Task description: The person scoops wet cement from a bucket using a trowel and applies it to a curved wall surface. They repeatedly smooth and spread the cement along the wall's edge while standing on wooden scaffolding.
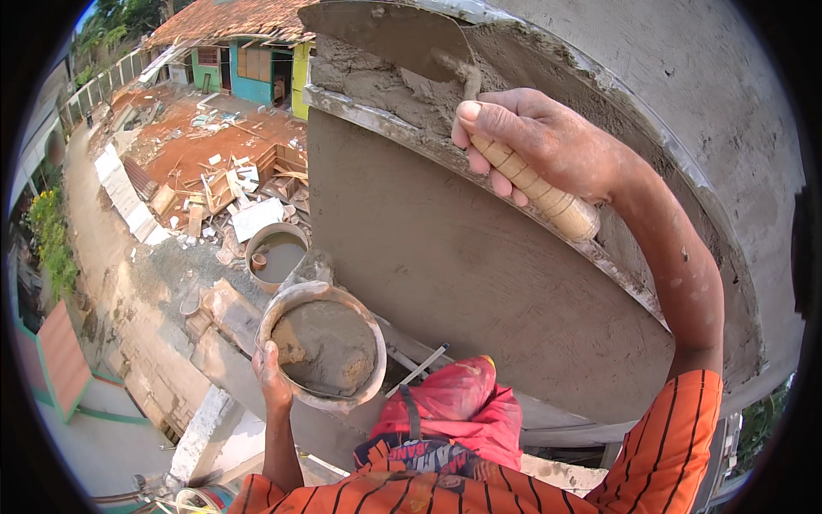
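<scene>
My right hand grips the wooden handle of a trowel, whose metal blade lies against rough wet mortar in a band at the top of the wall. Below that band runs a pale straight edge strip, and under it a smooth grey plastered face. At the lower left, my left hand holds the rim of a round pail containing grey mortar.
A drum of grey water stands below left, near debris and boards on red earth. A tiled-roof building with coloured walls is behind. My legs in red trousers are beside a thin bar. A wall edge lies lower left.
</scene>
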`<action>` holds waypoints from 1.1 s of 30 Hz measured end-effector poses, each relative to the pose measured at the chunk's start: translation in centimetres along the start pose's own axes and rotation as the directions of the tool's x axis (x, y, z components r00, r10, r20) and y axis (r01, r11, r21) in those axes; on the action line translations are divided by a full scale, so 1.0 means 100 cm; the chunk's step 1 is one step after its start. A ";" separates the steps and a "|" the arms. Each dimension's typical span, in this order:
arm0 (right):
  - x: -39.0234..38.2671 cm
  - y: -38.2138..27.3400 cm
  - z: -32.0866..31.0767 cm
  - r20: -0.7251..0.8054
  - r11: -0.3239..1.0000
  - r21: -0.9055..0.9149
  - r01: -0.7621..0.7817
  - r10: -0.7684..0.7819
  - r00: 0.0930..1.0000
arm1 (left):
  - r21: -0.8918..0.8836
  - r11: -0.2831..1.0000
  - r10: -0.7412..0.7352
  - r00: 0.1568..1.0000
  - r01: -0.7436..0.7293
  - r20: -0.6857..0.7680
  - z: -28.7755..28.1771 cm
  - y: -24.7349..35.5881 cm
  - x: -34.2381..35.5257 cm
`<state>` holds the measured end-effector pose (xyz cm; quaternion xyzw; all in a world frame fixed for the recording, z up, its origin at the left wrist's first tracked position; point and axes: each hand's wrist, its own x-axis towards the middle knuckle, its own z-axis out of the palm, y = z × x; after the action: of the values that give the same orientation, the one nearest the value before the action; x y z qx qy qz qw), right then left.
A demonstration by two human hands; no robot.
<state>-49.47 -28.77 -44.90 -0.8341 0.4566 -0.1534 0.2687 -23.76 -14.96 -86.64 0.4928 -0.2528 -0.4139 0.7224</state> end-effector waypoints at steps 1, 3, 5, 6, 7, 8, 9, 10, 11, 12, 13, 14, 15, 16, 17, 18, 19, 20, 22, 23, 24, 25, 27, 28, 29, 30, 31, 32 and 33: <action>0.012 0.006 -0.008 -0.010 0.998 0.053 -0.025 0.026 1.000 | -0.004 0.999 -0.035 0.999 0.035 -0.028 0.006 0.002 -0.001; 0.034 0.024 -0.033 -0.133 0.976 0.166 -0.143 0.166 0.977 | -0.011 0.996 -0.093 0.992 0.093 -0.091 0.012 0.006 -0.005; 0.036 0.036 -0.047 -0.141 0.979 0.146 -0.139 0.160 0.977 | 0.006 0.999 -0.049 0.998 0.049 -0.041 0.006 0.004 -0.004; 0.035 0.037 -0.048 -0.137 0.981 0.142 -0.131 0.151 0.979 | 0.013 1.000 -0.026 0.999 0.026 -0.021 0.003 0.003 -0.005; 0.034 0.037 -0.049 -0.135 0.983 0.136 -0.126 0.144 0.980 | 0.017 0.999 -0.043 0.998 0.044 -0.047 0.003 0.004 -0.005; 0.029 0.033 -0.045 -0.194 0.990 0.087 -0.115 0.130 0.972 | 0.022 0.998 -0.058 0.996 0.060 -0.074 0.004 0.005 -0.004; 0.025 0.033 -0.044 -0.203 0.990 0.082 -0.116 0.130 0.970 | 0.025 0.997 -0.073 0.992 0.076 -0.100 0.004 0.006 -0.003; 0.021 0.035 -0.045 -0.213 0.990 0.076 -0.118 0.132 0.968 | 0.012 0.997 -0.069 0.991 0.071 -0.113 0.001 0.001 -0.002; 0.017 0.036 -0.046 -0.222 0.991 0.067 -0.118 0.130 0.966 | -0.004 0.998 -0.065 0.990 0.065 -0.127 -0.003 -0.007 0.000; 0.012 0.035 -0.045 -0.243 0.989 0.061 -0.133 0.144 0.959 | -0.020 0.998 -0.061 0.988 0.059 -0.141 -0.006 -0.012 0.001; 0.006 0.035 -0.044 -0.264 0.988 0.057 -0.147 0.157 0.952 | -0.003 0.999 -0.054 0.989 0.054 -0.136 -0.009 -0.013 0.000; 0.000 0.034 -0.044 -0.287 0.985 0.047 -0.163 0.170 0.943 | 0.009 0.999 -0.048 0.991 0.049 -0.127 -0.010 -0.013 0.000; -0.006 0.035 -0.044 -0.299 0.984 0.057 -0.169 0.178 0.937 | 0.022 0.999 -0.042 0.992 0.045 -0.118 -0.010 -0.013 0.001; -0.012 0.037 -0.045 -0.312 0.982 0.067 -0.174 0.186 0.932 | 0.032 0.999 -0.033 0.993 0.036 -0.111 -0.009 -0.013 0.001; -0.018 0.039 -0.046 -0.322 0.981 0.080 -0.176 0.193 0.927 | 0.044 0.999 -0.022 0.994 0.027 -0.108 -0.008 -0.011 0.000; -0.024 0.041 -0.047 -0.337 0.982 0.079 -0.171 0.187 0.923 | 0.056 0.998 -0.013 0.995 0.018 -0.103 -0.006 -0.010 0.000; -0.031 0.042 -0.048 -0.353 0.983 0.076 -0.166 0.182 0.918 | 0.021 0.999 -0.023 0.995 0.025 -0.099 -0.005 -0.010 0.000; -0.037 0.043 -0.049 -0.368 0.983 0.077 -0.164 0.181 0.912 | -0.010 0.999 -0.036 0.995 0.036 -0.095 -0.003 -0.009 0.000; -0.049 0.042 -0.052 -0.414 0.980 0.081 -0.182 0.199 0.888 | -0.037 0.998 -0.050 0.995 0.048 -0.085 0.002 -0.006 -0.001; -0.056 0.043 -0.052 -0.435 0.977 0.086 -0.195 0.213 0.875 | -0.027 0.998 -0.054 0.995 0.052 -0.081 0.005 -0.002 -0.002; -0.063 0.044 -0.052 -0.464 0.975 0.097 -0.202 0.224 0.857 | -0.018 0.998 -0.058 0.995 0.057 -0.077 0.007 -0.001 -0.002; -0.069 0.045 -0.054 -0.493 0.973 0.106 -0.207 0.232 0.838 | -0.017 0.999 -0.043 0.997 0.042 -0.058 0.009 -0.002 -0.001; -0.075 0.049 -0.049 -0.556 0.978 0.042 -0.205 0.193 0.809 | 0.003 1.000 -0.011 0.998 0.011 -0.064 -0.005 -0.001 -0.004; -0.076 0.054 -0.045 -0.590 0.979 -0.031 -0.199 0.143 0.795 | 0.020 1.000 0.018 0.997 -0.017 -0.070 -0.013 0.002 -0.003; -0.077 0.060 -0.039 -0.607 0.970 -0.106 -0.218 0.111 0.787 | 0.040 0.999 0.016 0.997 -0.013 -0.074 -0.018 -0.001 -0.003; -0.077 0.063 -0.029 -0.613 0.961 -0.165 -0.223 0.077 0.786 | 0.073 0.997 0.031 0.996 -0.025 -0.083 -0.027 -0.006 -0.004; -0.079 0.067 -0.017 -0.613 0.946 -0.225 -0.232 0.047 0.789 | 0.105 0.994 0.035 0.995 -0.025 -0.089 -0.033 -0.011 -0.003; -0.085 0.075 0.002 -0.508 0.980 -0.134 -0.149 0.062 0.859 | 0.089 0.995 0.039 0.997 -0.032 -0.071 -0.029 -0.009 -0.004; -0.097 0.080 0.021 -0.407 0.996 -0.023 -0.088 0.071 0.910 | 0.058 0.998 0.036 0.999 -0.035 -0.011 -0.019 -0.005 -0.002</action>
<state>-59.04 -23.45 -51.43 -0.7700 0.5392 -0.3029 0.1571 -22.63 -13.92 -87.86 0.5114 -0.2690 -0.3907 0.7166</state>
